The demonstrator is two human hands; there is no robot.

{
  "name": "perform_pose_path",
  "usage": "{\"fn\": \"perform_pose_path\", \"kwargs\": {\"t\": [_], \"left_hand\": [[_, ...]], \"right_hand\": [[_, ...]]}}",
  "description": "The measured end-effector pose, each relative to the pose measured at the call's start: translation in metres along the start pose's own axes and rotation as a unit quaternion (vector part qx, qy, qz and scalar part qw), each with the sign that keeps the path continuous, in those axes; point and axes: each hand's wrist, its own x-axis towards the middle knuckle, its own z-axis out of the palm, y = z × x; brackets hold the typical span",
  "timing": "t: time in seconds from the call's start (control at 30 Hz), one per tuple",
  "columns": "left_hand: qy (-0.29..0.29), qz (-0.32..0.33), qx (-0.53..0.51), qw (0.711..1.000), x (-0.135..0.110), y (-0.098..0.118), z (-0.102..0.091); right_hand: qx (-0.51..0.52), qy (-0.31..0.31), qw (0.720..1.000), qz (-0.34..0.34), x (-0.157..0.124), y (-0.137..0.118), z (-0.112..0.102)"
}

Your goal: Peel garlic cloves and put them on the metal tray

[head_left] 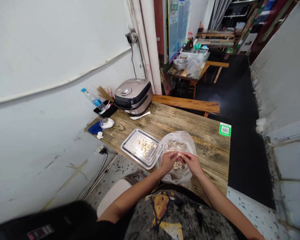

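Observation:
My left hand [169,161] and my right hand [191,162] meet over an open clear plastic bag [188,141]. Their fingertips are pinched together around a small pale piece, which looks like a garlic clove [179,154]; the fingers partly cover it. Inside the bag lie more pale cloves and bits of skin [178,165]. Just left of the bag, and touching it, is a shallow metal tray [130,141]. Several pale, smooth cloves [145,145] are scattered on the tray, mostly toward its right side.
Against the wall stands a rice cooker [133,95], with a white plastic knife [140,115] in front. Near it are a water bottle [92,98], a black holder [106,110] and a blue cloth [95,128]. A QR-code card [225,129] lies at the wooden table's [207,133] right edge.

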Motion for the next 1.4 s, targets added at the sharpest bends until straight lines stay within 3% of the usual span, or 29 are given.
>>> {"fn": "perform_pose_path", "kwargs": {"t": [0.13,0.27,0.4,0.5,0.7,0.8,1.0,1.17,1.4], "left_hand": [[0.002,-0.008,0.003,1.000,-0.001,0.004,-0.001],[0.005,0.027,0.085,0.996,-0.003,0.011,-0.004],[0.018,0.073,0.175,0.982,-0.003,0.018,-0.007],[0.020,0.093,0.183,0.978,-0.004,0.022,-0.008],[-0.054,0.100,0.175,0.978,-0.004,0.028,-0.010],[-0.075,0.150,0.235,0.957,-0.004,0.031,-0.012],[-0.048,0.219,0.323,0.919,-0.002,0.037,-0.012],[-0.044,0.197,0.302,0.932,-0.001,0.036,-0.010],[0.011,0.158,0.286,0.945,0.000,0.033,-0.008]], "right_hand": [[0.108,0.015,0.992,0.070,-0.004,-0.008,0.002],[0.131,-0.008,0.985,0.109,-0.008,-0.016,0.005],[0.110,-0.025,0.989,0.100,-0.009,-0.020,0.008],[0.095,-0.042,0.990,0.094,-0.010,-0.020,0.007],[0.082,-0.061,0.990,0.093,-0.012,-0.017,0.002],[0.076,-0.067,0.991,0.086,-0.011,-0.017,0.002],[0.076,-0.069,0.992,0.078,-0.011,-0.017,0.008],[0.069,-0.072,0.992,0.082,-0.012,-0.015,0.012],[0.072,-0.069,0.992,0.082,-0.007,-0.018,0.008]]}}
